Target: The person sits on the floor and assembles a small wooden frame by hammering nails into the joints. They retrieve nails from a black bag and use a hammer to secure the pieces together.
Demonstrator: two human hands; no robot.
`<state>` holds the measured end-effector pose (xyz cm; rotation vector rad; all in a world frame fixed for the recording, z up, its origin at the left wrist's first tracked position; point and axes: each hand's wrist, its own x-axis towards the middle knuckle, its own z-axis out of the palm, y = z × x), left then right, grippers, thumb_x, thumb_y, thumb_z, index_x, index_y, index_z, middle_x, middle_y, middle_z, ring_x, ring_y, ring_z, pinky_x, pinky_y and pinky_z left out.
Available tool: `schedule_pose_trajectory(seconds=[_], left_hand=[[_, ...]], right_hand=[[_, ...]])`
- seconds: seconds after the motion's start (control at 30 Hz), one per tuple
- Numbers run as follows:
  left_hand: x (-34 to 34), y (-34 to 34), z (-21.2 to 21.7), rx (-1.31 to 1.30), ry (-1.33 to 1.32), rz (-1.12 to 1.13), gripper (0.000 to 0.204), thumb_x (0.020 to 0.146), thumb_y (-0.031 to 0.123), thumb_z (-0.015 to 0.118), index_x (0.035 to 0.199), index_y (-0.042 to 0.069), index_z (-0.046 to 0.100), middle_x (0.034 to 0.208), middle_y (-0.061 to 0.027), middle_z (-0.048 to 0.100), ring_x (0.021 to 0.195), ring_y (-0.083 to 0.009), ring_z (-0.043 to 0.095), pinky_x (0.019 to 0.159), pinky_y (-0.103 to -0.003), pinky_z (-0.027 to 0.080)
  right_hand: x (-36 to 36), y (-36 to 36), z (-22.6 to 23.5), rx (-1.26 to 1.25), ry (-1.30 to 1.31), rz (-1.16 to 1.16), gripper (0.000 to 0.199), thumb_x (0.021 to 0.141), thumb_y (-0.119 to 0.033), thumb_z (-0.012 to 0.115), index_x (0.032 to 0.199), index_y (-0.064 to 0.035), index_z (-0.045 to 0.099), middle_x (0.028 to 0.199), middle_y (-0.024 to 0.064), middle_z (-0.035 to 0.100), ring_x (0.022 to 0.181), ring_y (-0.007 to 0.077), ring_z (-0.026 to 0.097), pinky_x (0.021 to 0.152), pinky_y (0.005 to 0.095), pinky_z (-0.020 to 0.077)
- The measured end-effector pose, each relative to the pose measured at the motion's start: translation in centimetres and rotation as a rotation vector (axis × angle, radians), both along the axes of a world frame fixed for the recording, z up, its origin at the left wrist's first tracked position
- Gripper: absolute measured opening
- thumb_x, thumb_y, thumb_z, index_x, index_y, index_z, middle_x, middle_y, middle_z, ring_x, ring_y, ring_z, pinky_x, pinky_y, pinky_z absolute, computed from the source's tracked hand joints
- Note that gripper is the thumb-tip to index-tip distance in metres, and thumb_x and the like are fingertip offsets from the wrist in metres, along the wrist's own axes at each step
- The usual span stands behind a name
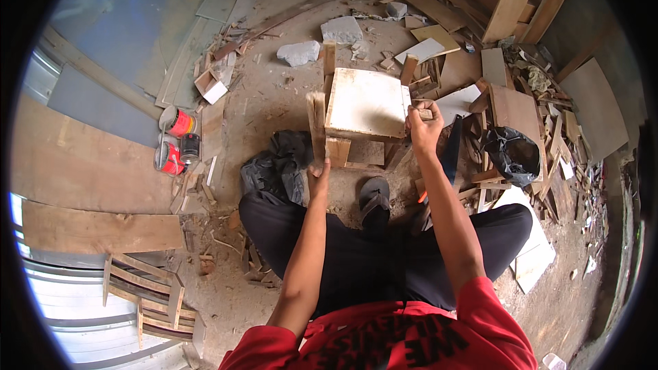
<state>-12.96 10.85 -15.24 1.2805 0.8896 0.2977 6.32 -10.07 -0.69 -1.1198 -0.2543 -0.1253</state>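
A small wooden stool-like frame (364,155) with a worn white top board (367,103) stands in front of my seated legs, and posts rise beside the board. At its near left corner, my left hand (318,173) is closed round the lower end of an upright wooden strip (316,123). The strip stands against the board's left side. My right hand (425,127) is at the board's right edge, its fingers curled in. What those fingers pinch, if anything, is too small to make out.
A dark blade-like tool (450,149) leans by my right forearm. Black plastic bags (277,164) lie left of the frame, another (512,154) on a wooden box at right. Paint cans (178,123) stand left. Stone blocks (299,53) and wood scraps litter the floor.
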Motion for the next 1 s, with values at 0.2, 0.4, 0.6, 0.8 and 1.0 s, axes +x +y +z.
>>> schedule_pose_trajectory(seconds=[0.2,0.4,0.6,0.8,1.0], left_hand=[[2.2,0.9,3.6,0.752,-0.109,-0.183,0.106,0.066,0.030,0.095,0.148,-0.003,0.036,0.149,-0.0233,0.046,0.137,-0.0299,0.046,0.111,-0.042,0.039],[2.4,3.1,3.6,0.643,-0.106,-0.360,0.060,0.067,0.031,0.094,0.110,-0.003,0.069,0.099,-0.0151,0.076,0.095,-0.0259,0.073,0.086,-0.038,0.055],[2.4,0.8,3.1,0.703,-0.039,-0.328,0.051,0.074,0.026,0.090,0.108,-0.004,0.067,0.104,-0.0157,0.075,0.097,-0.0243,0.072,0.086,-0.037,0.054],[2.5,1.6,1.6,0.764,-0.038,-0.238,0.055,0.071,0.037,0.091,0.098,-0.005,0.070,0.093,-0.0208,0.074,0.088,-0.0340,0.073,0.076,-0.042,0.055],[2.5,1.7,2.8,0.713,-0.049,-0.300,0.052,0.072,0.036,0.090,0.099,-0.003,0.070,0.094,-0.0206,0.074,0.087,-0.0349,0.073,0.074,-0.042,0.056]], right_hand=[[0.5,-0.6,-4.9,-0.314,-0.186,0.001,0.014,0.083,0.001,0.064,0.081,-0.0057,0.053,0.069,-0.0044,0.051,0.062,0.0034,0.048,0.052,0.0229,0.0390],[-2.4,-1.3,-3.8,-0.655,-0.121,-0.099,0.033,0.084,-0.016,0.077,0.101,0.0010,0.054,0.088,0.0108,0.058,0.080,0.0175,0.057,0.072,0.0328,0.0486],[-10.2,-4.7,-10.5,-0.892,-0.130,-0.176,0.043,0.084,-0.020,0.080,0.112,0.0042,0.056,0.101,0.0198,0.061,0.094,0.0330,0.062,0.084,0.0410,0.0500],[-10.4,1.2,-11.7,-0.930,-0.200,0.284,0.031,0.086,-0.017,0.075,0.106,0.0037,0.064,0.099,0.0242,0.069,0.089,0.0407,0.068,0.078,0.0437,0.0530],[-9.9,5.8,-12.3,-0.963,0.028,0.316,0.031,0.087,-0.022,0.074,0.098,0.0055,0.066,0.089,0.0251,0.071,0.087,0.0438,0.069,0.076,0.0441,0.0537]])
